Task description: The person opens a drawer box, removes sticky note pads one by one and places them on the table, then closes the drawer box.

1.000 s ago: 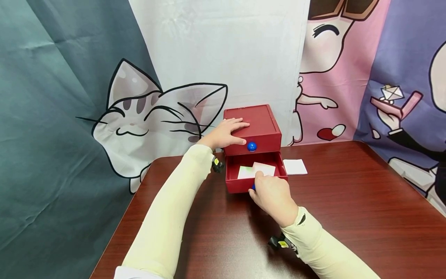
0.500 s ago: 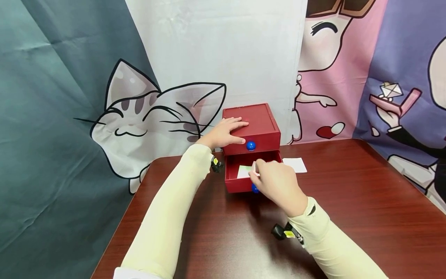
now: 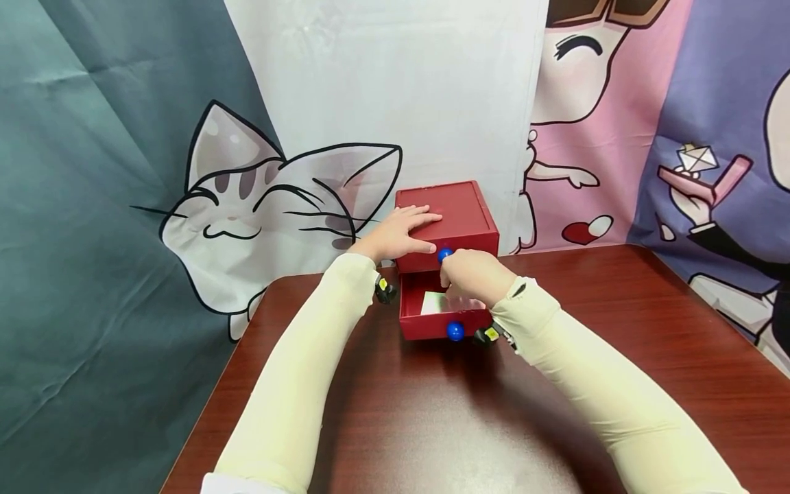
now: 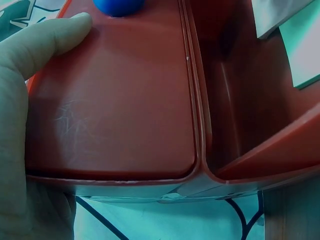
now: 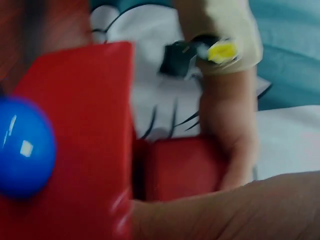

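Observation:
A red two-drawer box (image 3: 459, 206) stands at the back of the table, its lower drawer (image 3: 426, 329) pulled out. My left hand (image 3: 398, 233) rests on the box with spread fingers on top; the thumb lies on the upper drawer's front (image 4: 125, 90), near its blue knob (image 4: 119, 5). Inside the lower drawer are a white paper piece (image 4: 282, 15) and a green-tinted paper piece (image 4: 307, 47). My right hand (image 3: 478, 274) reaches over the open drawer, just below the upper knob. Its fingertips point down towards the papers; whether they pinch one is hidden and blurred.
The lower drawer's blue knob (image 3: 455, 331) sticks out towards me. Brown wooden table (image 3: 395, 412) extends in front and to both sides. A printed cloth backdrop (image 3: 463, 89) hangs right behind the box. My right sleeve (image 3: 592, 370) crosses the table's right side.
My right hand has left the lower knob, pinched a paper at the drawer's front, then moved up and deeper over the drawer. Its forearm now covers the white paper on the table. Left hand stays put.

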Available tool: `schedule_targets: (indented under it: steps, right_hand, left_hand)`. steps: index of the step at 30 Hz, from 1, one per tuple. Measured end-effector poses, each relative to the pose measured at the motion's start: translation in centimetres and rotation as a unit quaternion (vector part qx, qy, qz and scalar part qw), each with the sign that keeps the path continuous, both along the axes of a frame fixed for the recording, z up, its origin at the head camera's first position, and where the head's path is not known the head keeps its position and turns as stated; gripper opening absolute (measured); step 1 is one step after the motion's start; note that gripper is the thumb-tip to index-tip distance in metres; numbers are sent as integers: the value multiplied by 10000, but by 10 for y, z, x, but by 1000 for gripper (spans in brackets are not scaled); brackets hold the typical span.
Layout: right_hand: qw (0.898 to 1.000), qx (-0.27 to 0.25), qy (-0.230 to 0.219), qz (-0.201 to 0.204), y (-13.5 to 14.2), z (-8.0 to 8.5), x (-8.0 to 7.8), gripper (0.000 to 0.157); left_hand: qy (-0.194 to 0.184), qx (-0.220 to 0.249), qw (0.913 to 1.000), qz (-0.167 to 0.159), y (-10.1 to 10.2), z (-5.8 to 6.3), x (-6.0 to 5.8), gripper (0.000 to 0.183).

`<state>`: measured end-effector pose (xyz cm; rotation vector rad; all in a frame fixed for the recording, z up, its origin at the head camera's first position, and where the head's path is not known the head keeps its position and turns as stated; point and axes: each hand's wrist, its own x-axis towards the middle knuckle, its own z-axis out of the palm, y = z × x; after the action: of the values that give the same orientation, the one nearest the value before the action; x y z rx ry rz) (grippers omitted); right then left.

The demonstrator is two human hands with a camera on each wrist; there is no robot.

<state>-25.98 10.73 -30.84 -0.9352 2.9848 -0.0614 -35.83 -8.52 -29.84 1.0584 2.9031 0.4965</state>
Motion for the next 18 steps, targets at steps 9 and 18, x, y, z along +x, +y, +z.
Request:
schedule_targets:
  steps: [9, 18]
  right_hand:
    - [9952, 696, -584, -370, -4, -17, -21, 23]
    - [9951, 743, -614, -222, -1, -35, -26, 18]
  left_hand:
    - [6, -22, 10000, 25, 0, -1, -2, 74]
    - [-39, 15, 10000, 76, -1, -1, 0, 75]
